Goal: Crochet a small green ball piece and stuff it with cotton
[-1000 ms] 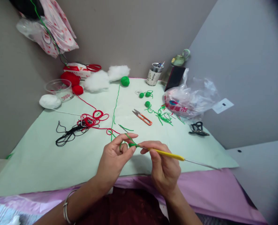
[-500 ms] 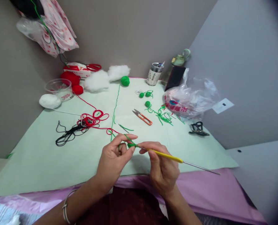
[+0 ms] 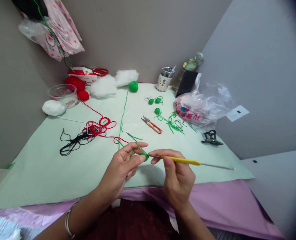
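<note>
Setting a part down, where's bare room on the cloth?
Front left: pale green cloth, bare between black yarn and left hand. Right: smaller patch between orange snips, black clip and right hand. Crowded: red yarn tangle, green scraps beside the plastic bag, white fluff behind.

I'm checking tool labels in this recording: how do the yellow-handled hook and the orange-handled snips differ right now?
The yellow-handled hook is held in the right hand, while the orange-handled snips lie on the pale green cloth.
The hook is long and slim, with thin rod showing beyond both ends of its handle; the snips are shorter, with blades at one end.
Both have grey, metal-looking parts.
</note>
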A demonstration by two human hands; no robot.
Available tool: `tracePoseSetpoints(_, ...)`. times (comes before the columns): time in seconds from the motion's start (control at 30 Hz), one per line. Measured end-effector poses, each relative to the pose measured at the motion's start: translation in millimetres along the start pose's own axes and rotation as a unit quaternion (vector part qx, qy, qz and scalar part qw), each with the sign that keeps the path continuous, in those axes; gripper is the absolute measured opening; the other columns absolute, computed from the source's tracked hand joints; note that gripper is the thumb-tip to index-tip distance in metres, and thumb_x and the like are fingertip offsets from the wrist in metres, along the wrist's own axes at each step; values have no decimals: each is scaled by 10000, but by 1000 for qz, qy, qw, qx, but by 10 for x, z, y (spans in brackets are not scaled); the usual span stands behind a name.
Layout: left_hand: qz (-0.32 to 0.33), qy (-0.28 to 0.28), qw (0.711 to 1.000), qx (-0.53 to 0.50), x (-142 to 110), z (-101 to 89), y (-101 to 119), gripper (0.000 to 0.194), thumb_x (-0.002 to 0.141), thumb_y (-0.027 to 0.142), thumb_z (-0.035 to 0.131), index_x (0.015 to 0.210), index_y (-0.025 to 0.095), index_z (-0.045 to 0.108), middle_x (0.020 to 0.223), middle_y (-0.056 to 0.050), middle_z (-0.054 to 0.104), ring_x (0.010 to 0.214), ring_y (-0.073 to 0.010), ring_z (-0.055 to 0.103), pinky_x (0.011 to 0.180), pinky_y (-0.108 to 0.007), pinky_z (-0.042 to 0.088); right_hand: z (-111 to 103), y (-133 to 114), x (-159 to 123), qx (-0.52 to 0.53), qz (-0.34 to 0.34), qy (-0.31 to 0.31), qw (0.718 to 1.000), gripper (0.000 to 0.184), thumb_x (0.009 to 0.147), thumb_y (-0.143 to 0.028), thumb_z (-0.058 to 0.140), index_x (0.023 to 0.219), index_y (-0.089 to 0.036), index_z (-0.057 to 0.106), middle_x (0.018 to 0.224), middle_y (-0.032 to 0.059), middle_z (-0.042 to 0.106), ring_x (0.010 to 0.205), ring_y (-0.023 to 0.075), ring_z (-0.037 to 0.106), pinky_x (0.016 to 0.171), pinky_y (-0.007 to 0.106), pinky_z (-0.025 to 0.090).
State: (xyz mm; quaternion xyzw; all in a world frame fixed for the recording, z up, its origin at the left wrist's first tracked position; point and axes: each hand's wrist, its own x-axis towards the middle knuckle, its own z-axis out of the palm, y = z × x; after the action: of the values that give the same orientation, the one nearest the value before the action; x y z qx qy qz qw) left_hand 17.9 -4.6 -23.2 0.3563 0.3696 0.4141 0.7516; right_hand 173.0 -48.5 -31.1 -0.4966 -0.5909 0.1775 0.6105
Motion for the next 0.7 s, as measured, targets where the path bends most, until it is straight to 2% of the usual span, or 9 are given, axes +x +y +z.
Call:
tracePoseSetpoints(0.1, -17, -13, 1000, -18, 2, 14, 26, 312, 795, 306, 898, 1077, 218, 797, 807, 55, 561, 456, 10, 270, 446, -204, 169, 3, 50, 33, 114, 87, 15, 990, 226, 1083, -252, 542, 999, -240, 751, 918, 9, 794, 709, 121, 736, 723, 268, 609)
tracePoseSetpoints(0.23, -21, -13, 1000, -16, -7, 17, 39, 343, 777, 320, 911, 1075, 198, 794, 715, 78, 496, 453, 1, 270, 451, -204, 168, 26, 131, 46, 207, 140, 19, 968, 237, 1078, -327, 562, 963, -212, 735, 902, 25, 785, 680, 127, 722, 725, 295, 611)
tracePoseSetpoints(0.5, -11, -2, 1000, 8, 13, 8, 7, 307, 802, 323, 883, 1068, 203, 791, 788, 52, 544, 470, -7, 285, 455, -208, 186, 20, 163, 38, 192, 142, 17, 971, 248, 1077, -338, 566, 964, -206, 742, 907, 36, 785, 705, 141, 728, 744, 305, 601)
tracePoseSetpoints(0.63, 4, 4, 1000, 27, 14, 9, -4, 322, 793, 340, 882, 1072, 205, 796, 880, 22, 601, 478, -12, 288, 449, -215, 206, -3, 136, 43, 158, 128, 9, 979, 254, 1082, -318, 552, 967, -207, 748, 922, 39, 787, 713, 144, 729, 737, 305, 607)
tracePoseSetpoints(0.7, 15, 8, 999, 44, 15, -1, -19, 329, 798, 357, 878, 1079, 205, 798, 852, 27, 597, 484, -27, 290, 450, -219, 217, -19, 97, 49, 116, 105, 4, 988, 243, 1083, -284, 544, 971, -217, 749, 905, 27, 786, 710, 142, 730, 725, 294, 609)
